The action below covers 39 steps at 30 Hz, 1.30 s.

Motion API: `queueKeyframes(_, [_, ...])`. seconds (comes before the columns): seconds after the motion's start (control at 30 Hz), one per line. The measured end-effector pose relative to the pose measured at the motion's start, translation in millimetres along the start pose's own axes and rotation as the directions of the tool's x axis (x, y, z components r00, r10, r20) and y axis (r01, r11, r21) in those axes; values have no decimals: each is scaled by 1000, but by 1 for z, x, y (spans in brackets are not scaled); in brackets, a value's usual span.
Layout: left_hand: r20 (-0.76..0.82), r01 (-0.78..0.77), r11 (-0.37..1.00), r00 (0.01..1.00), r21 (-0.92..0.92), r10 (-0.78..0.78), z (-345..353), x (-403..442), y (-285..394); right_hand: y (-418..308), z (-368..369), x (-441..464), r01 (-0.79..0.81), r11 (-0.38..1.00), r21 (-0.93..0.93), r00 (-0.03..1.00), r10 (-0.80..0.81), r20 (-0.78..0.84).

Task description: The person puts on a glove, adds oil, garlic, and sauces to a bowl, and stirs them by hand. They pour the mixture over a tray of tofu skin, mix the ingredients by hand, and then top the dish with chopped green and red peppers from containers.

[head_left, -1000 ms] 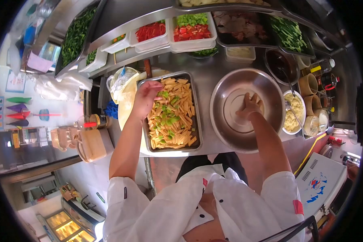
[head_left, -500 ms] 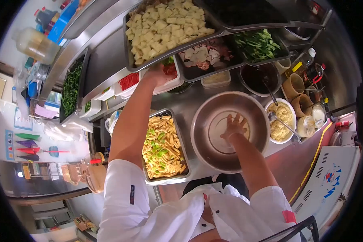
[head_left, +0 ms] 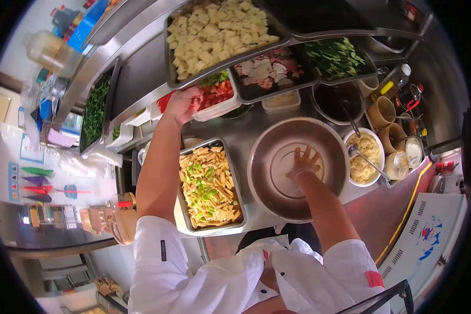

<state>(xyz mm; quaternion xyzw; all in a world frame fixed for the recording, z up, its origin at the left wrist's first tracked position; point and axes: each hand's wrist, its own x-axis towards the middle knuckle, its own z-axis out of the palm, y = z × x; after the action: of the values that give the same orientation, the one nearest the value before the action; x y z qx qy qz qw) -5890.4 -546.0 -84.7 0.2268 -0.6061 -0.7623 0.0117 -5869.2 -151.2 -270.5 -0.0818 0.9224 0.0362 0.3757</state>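
Observation:
My left hand (head_left: 186, 103) is closed above the front edge of a white tub of chopped red and green pepper (head_left: 217, 95). Bits of red pepper show at its curled fingers; how much it holds is hidden. Inside a wide steel bowl (head_left: 264, 201), my right hand (head_left: 304, 161) is open with fingers spread, over the bowl's bottom. Whether it touches the metal I cannot tell. Between my arms lies a steel tray (head_left: 234, 228) full of pale brown strips (head_left: 209, 191) topped with green pepper pieces.
Overhead, a shelf carries a tray of pale cubes (head_left: 220, 36), sliced pinkish food (head_left: 269, 70) and cut greens (head_left: 335, 56). Right of the bowl stand a white bowl of yellowish crumbly food (head_left: 365, 154) with a spoon, a dark sauce pot (head_left: 337, 102) and several seasoning jars (head_left: 390, 136).
My left hand has come out of the pepper tub, closed, and shifted left and slightly down. The tray of strips appears slightly left in view. My right hand stays spread in the bowl.

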Motion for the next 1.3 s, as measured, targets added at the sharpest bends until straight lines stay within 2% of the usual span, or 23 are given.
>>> queueKeyframes(0.03, [-19,0,1000,1000,-11,-1,-4,-22,3,-2,1,1,-22,1000,-15,1000,22,-19])
queueKeyframes(0.1, [5,-12,981,1000,-196,13,-18,-75,-4,-4,-3,-5,-3,1000,-16,1000,3,-24])
queueKeyframes(0.13, [-26,6,982,1000,-190,-11,-31,-97,-19,-6,-5,-11,2,1000,4,999,-2,-34])
queueKeyframes(0.23, [-81,225,944,965,-240,-251,-65,-150,-78,-13,-11,-17,-6,1000,14,1000,6,-6])
queueKeyframes(0.3, [-72,321,907,933,-273,-352,-91,-170,-114,-13,-6,-11,7,1000,0,1000,-7,-14])
queueKeyframes(0.33, [-144,322,857,902,-403,-406,-96,-180,-128,-14,-4,-10,10,1000,-1,1000,-10,-25])
queueKeyframes(0.37, [-146,319,850,901,-419,-409,-99,-190,-141,-15,-2,-10,12,1000,-3,999,-12,-36])
queueKeyframes(0.43, [-251,188,927,928,-324,-275,-97,-212,-156,-15,5,-9,26,1000,-16,999,-27,-47])
queueKeyframes(0.47, [-280,181,956,929,-230,-243,-104,-220,-176,-16,6,-6,45,999,-13,997,-45,-65])
queueKeyframes(0.5, [-287,175,954,927,-243,-243,-101,-232,-181,-16,8,-3,50,998,-28,996,-52,-67])
queueKeyframes(0.57, [-242,285,922,906,-261,-348,-89,-253,-184,-14,13,3,64,995,-73,994,-70,-84])
queueKeyframes(0.63, [-231,282,917,908,-283,-350,-88,-265,-192,-14,16,2,73,993,-88,993,-80,-88])
queueKeyframes(0.7, [-313,180,956,917,-231,-248,-84,-272,-191,-14,18,9,83,992,-100,990,-93,-101])
queueKeyframes(0.73, [-275,107,966,946,-235,-171,-89,-271,-195,-12,22,17,92,985,-143,989,-108,-103])
queueKeyframes(0.77, [-277,106,965,945,-239,-172,-93,-269,-198,-11,27,23,102,978,-184,987,-122,-104])
queueKeyframes(0.83, [-316,29,985,945,-168,-82,-94,-258,-193,-15,22,13,87,983,-163,990,-104,-99])
queueKeyframes(0.87, [-330,75,995,939,-68,-94,-99,-253,-195,-16,20,10,71,987,-141,992,-85,-92])
queueKeyframes(0.97, [-400,123,992,909,-7,-115,-104,-248,-196,-14,21,9,59,994,-88,994,-67,-90])
queueKeyframes(1.0, [-397,124,992,910,-7,-117,-100,-251,-192,-14,20,9,56,995,-87,994,-64,-89])
queueKeyframes(1.07, [-399,233,945,908,228,-128,-89,-261,-181,-15,20,5,63,994,-88,993,-72,-98])
queueKeyframes(1.1, [-396,236,944,909,231,-130,-90,-263,-185,-15,20,4,60,995,-83,993,-68,-95])
queueKeyframes(1.17, [-325,242,868,940,434,-99,-95,-264,-194,-16,17,1,55,996,-68,995,-60,-80])
queueKeyframes(1.3, [-211,144,904,975,402,-62,-89,-271,-187,-12,20,9,73,992,-102,995,-80,-67])
